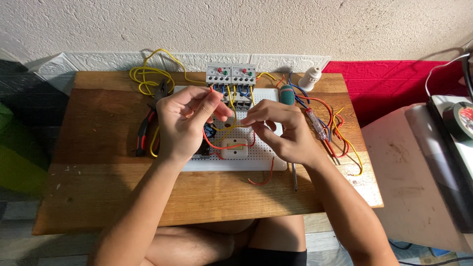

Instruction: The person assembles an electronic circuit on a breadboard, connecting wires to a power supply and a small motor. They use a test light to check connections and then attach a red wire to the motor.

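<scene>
A rough white plastered wall rises behind a low wooden desk, with a red cloth to its right. On the desk lies a white perforated plastic board carrying two grey relay blocks with red and green buttons at its far edge and a small white rectangular switch near its middle.

The left hand hovers over the board's left part, its grip pinched on the thin red wire, whose bare end pokes up just above the fingertips near the relay blocks. The right hand is just beside it, thumb and fingertips pressed together, apparently on the same wiring, though what exactly it pinches I cannot tell.

Red-and-black-handled pliers lie left of the board beside a coil of yellow wire. A teal-handled screwdriver and a clear-handled tester screwdriver lie to the right among loose red, yellow and blue wires, and a white lamp holder sits at the desk's far edge.
</scene>
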